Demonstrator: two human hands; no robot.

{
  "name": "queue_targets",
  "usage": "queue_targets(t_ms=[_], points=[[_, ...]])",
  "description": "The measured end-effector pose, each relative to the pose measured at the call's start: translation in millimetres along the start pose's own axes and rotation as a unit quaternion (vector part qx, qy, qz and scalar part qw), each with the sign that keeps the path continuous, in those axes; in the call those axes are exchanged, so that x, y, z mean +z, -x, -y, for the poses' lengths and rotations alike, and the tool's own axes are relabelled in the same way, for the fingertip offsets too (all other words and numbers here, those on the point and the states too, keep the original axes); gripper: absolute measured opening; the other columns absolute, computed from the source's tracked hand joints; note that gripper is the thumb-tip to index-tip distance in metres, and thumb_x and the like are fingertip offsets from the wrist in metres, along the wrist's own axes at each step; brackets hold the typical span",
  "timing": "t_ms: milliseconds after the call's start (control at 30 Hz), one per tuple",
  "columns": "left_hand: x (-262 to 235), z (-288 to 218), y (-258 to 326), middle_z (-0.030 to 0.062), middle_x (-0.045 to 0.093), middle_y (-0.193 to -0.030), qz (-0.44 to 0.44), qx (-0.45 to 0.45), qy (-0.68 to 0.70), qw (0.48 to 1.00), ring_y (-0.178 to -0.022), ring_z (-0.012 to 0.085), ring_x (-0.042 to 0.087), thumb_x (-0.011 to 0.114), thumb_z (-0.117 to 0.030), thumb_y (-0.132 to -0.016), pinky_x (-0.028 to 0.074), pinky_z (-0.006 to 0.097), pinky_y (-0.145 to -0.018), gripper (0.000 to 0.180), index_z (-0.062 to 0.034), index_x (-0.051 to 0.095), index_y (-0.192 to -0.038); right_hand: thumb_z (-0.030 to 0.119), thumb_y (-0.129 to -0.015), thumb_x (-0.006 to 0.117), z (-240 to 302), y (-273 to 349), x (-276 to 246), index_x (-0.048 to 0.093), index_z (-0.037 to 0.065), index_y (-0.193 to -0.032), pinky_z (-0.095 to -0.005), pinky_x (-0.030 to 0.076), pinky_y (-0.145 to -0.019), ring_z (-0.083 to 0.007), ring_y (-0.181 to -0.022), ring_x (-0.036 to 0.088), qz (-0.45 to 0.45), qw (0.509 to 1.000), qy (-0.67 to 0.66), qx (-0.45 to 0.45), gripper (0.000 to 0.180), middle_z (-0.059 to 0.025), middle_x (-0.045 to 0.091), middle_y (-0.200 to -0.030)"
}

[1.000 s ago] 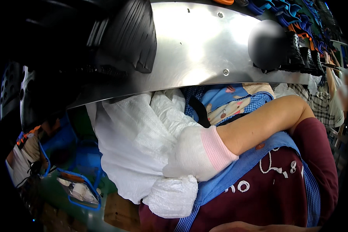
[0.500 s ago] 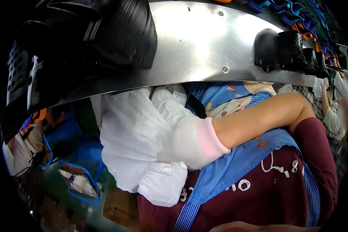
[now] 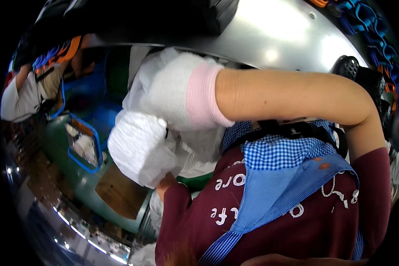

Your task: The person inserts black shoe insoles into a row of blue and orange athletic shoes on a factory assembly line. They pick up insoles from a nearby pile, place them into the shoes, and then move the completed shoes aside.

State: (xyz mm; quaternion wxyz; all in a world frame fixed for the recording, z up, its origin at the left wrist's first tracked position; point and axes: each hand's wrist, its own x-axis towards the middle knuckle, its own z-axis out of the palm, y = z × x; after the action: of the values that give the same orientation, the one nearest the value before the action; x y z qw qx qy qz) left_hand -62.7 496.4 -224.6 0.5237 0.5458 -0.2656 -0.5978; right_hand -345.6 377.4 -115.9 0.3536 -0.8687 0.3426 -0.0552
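My right arm reaches across my front to the left. My right hand (image 3: pixel 175 91), in a white knit glove with a pink cuff, lies against gathered white sheer material (image 3: pixel 148 80); its fingers are hidden there. Just below it bulges a white woven cover (image 3: pixel 137 148), which seems to enclose my left forearm. A strip of bare left arm (image 3: pixel 166 182) shows between that cover and my maroon sleeve (image 3: pixel 177 204). My left hand itself is hidden, so its grip cannot be seen. More pale, crumpled material (image 3: pixel 201 144) hangs under my right wrist, beside the blue checked apron (image 3: pixel 288 155).
A steel table (image 3: pixel 275 31) runs along the far side, with dark stacked footwear (image 3: pixel 164 22) on it. Black clogs (image 3: pixel 345 67) stand at its right; blue and orange pieces (image 3: pixel 363 22) lie beyond. Left are a blue-framed rack (image 3: pixel 95 146), brown cardboard (image 3: pixel 122 193) and another person (image 3: pixel 24 95).
My right arm has swung left and away from my body. The bare strip of my left arm has come into sight. The whole view has shifted, carrying the table upward.
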Motion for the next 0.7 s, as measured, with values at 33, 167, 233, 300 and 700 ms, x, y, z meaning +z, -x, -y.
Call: queue_targets(t_ms=[33, 167, 233, 300, 700], points=[[-4, -2, -3, 0.0091, 0.057, -0.128, -0.015, 0.007, 0.024, 1.0, -0.118, 0.0237, 0.053, 0.061, -0.008, -0.084, 0.037, 0.037, -0.106, 0.049, -0.0063, 0.055, -0.133, 0.012, -0.072, 0.067, -2, -7, 5, 0.072, 0.01, -0.093, -0.04, 0.057, -0.071, -0.0312, -0.083, 0.069, -0.039, 0.999, 0.001, -0.03, 0.022, -0.0112, 0.071, -0.088], [-29, 10, -16, 0.0092, 0.057, -0.129, -0.063, 0.007, 0.118, 0.991, -0.12, 0.0239, 0.052, 0.061, -0.007, -0.084, 0.037, 0.037, -0.107, 0.05, -0.0063, 0.054, -0.134, 0.015, -0.077, 0.065, -1, -18, -10, 0.073, 0.014, -0.089, -0.0405, 0.057, -0.068, -0.0304, -0.078, 0.07, -0.055, 0.998, 0.043, -0.011, 0.014, -0.011, 0.071, -0.082], [-32, 17, -11, 0.0093, 0.057, -0.13, -0.07, -0.011, 0.12, 0.99, -0.12, 0.024, 0.052, 0.061, -0.006, -0.084, 0.037, 0.037, -0.108, 0.051, -0.0063, 0.054, -0.134, 0.027, -0.078, 0.071, -5, -24, -20, 0.076, 0.009, -0.094, -0.0414, 0.057, -0.068, -0.0306, -0.081, 0.071, -0.027, 0.998, 0.045, 0.038, 0.025, -0.0121, 0.073, -0.087], [-34, 31, -1, 0.0093, 0.057, -0.131, -0.068, -0.037, 0.117, 0.99, -0.121, 0.0241, 0.052, 0.061, -0.005, -0.084, 0.037, 0.037, -0.109, 0.051, -0.0063, 0.054, -0.134, 0.028, -0.076, 0.074, -12, -24, -25, 0.075, 0.01, -0.101, -0.0399, 0.057, -0.071, -0.0278, -0.084, 0.071, -0.028, 0.996, 0.051, 0.068, 0.03, -0.01, 0.073, -0.091], [-29, 49, 55, 0.0126, 0.044, -0.145, 0.05, -0.12, 0.092, 0.987, -0.134, 0.0316, 0.043, 0.057, -0.001, -0.085, 0.035, 0.048, -0.113, 0.067, -0.0055, 0.034, -0.147, 0.018, -0.073, 0.061, -68, -47, 12, 0.074, -0.002, -0.086, -0.043, 0.054, -0.079, -0.0394, -0.088, 0.068, -0.084, 0.992, 0.005, 0.096, 0.027, -0.0255, 0.068, -0.086]])
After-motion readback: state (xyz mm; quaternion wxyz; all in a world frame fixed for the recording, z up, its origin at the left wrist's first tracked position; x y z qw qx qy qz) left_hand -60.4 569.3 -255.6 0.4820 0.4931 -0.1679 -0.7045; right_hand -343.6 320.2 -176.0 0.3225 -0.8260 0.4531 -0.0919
